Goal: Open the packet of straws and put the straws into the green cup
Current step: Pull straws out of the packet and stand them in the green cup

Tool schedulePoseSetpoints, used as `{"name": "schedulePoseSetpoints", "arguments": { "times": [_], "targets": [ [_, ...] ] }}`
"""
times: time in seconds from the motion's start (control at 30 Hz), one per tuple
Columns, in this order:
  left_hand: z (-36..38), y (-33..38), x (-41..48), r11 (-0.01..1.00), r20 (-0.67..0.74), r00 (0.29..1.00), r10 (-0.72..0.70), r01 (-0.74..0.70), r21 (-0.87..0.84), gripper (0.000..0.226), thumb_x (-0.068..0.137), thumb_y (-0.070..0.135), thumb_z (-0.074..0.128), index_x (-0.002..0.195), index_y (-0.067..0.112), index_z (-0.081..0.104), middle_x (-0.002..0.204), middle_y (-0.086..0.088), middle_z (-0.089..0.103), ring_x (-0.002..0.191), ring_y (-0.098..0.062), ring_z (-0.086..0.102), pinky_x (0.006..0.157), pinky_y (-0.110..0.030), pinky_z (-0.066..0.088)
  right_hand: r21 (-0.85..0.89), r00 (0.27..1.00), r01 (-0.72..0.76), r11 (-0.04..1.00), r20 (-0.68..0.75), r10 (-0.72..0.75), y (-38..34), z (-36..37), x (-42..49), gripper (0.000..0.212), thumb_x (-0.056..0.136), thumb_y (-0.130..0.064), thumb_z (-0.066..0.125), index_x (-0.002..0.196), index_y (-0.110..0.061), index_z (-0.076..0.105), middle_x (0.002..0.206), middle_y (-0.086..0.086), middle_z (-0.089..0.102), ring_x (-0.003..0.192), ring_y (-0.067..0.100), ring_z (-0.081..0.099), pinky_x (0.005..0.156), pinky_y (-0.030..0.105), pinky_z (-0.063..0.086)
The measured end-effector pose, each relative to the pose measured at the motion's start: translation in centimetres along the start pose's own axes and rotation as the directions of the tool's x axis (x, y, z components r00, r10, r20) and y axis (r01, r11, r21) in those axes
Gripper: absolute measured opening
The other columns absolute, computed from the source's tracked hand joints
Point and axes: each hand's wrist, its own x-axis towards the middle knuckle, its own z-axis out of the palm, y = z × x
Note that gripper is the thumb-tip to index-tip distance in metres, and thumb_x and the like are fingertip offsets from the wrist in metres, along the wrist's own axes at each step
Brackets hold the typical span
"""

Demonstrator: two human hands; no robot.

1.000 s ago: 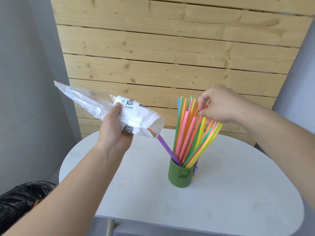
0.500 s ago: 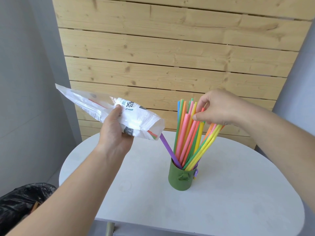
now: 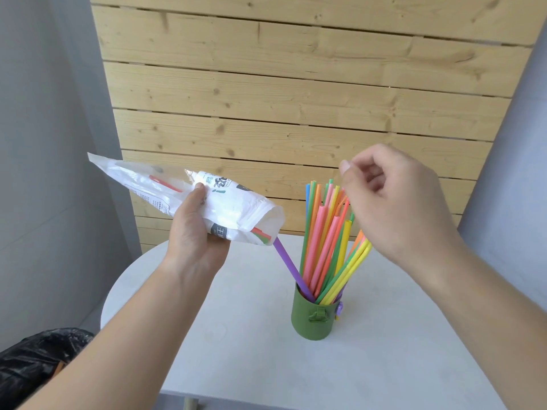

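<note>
Few straws remaining in packet gripped by left hand, right hand loose, empty; tip mouth over green cup.

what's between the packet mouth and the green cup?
Head view: one purple straw leans from the green cup up to the packet mouth, its top hidden behind the plastic. Otherwise only bare white table.
</note>
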Motion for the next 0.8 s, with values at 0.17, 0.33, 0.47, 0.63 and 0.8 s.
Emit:
{"name": "schedulePoseSetpoints", "arguments": {
  "times": [0.17, 0.33, 0.47, 0.63, 0.8],
  "targets": [
    [0.7, 0.5, -0.7, 0.999, 0.038, 0.999, 0.034, -0.034, 0.012, 0.018, 0.109, 0.025, 0.055, 0.104, 0.014, 0.069, 0.083, 0.000, 0.081, 0.080, -0.018, 0.079, 0.082, -0.039, 0.061, 0.391, 0.873, -0.457, 0.799, 0.371, 0.317, -2.0, 2.0, -3.5, 0.031, 0.096, -0.056, 0.045, 0.098, -0.028, 0.057, 0.089, 0.004, 0.072, 0.070, 0.022, 0.075, 0.080, 0.051, 0.060],
    [1.4, 0.9, -1.4, 0.989, 0.128, 0.987, 0.103, -0.115, 0.095, 0.023, 0.109, 0.027, 0.054, 0.114, 0.011, 0.069, 0.092, -0.002, 0.079, 0.089, -0.021, 0.077, 0.094, -0.044, 0.060, 0.599, 0.574, -0.796, 0.088, 0.701, 0.423, -3.0, 4.5, -5.3, 0.056, 0.099, -0.058, 0.043, 0.135, -0.015, 0.045, 0.112, 0.029, 0.068, 0.086, 0.044, 0.075, 0.085, 0.053, 0.059],
    [1.7, 0.8, -1.8, 0.954, 0.198, 0.964, 0.179, -0.219, 0.202, 0.043, 0.104, 0.023, 0.062, 0.142, 0.003, 0.058, 0.107, -0.011, 0.070, 0.098, -0.029, 0.074, 0.092, -0.048, 0.061, 0.546, 0.430, -0.768, -0.334, 0.827, 0.363, -2.9, 5.9, -5.7, 0.066, 0.100, -0.057, 0.042, 0.132, 0.000, 0.048, 0.109, 0.041, 0.067, 0.090, 0.053, 0.072, 0.071, 0.054, 0.062],
    [2.4, 0.5, -2.6, 0.846, 0.383, 0.886, 0.262, -0.402, 0.350, 0.038, 0.102, 0.017, 0.064, 0.135, -0.001, 0.058, 0.111, -0.031, 0.070, 0.101, -0.045, 0.074, 0.083, -0.051, 0.062, 0.524, 0.433, -0.764, -0.376, 0.849, 0.303, -2.3, 7.0, -6.3, 0.066, 0.103, -0.050, 0.030, 0.115, 0.001, 0.071, 0.107, 0.029, 0.073, 0.083, 0.038, 0.074, 0.063, 0.038, 0.062],
    [3.1, -0.2, -3.3, 0.794, 0.436, 0.856, 0.276, -0.459, 0.399, 0.045, 0.092, 0.023, 0.072, 0.132, 0.004, 0.060, 0.117, -0.028, 0.072, 0.104, -0.045, 0.074, 0.082, -0.050, 0.063, 0.517, 0.416, -0.799, -0.308, 0.845, 0.337, -1.7, 7.6, -6.5, 0.054, 0.100, -0.035, 0.034, 0.112, -0.001, 0.074, 0.091, 0.021, 0.069, 0.057, 0.023, 0.060, 0.047, 0.025, 0.048]
  ]
}}
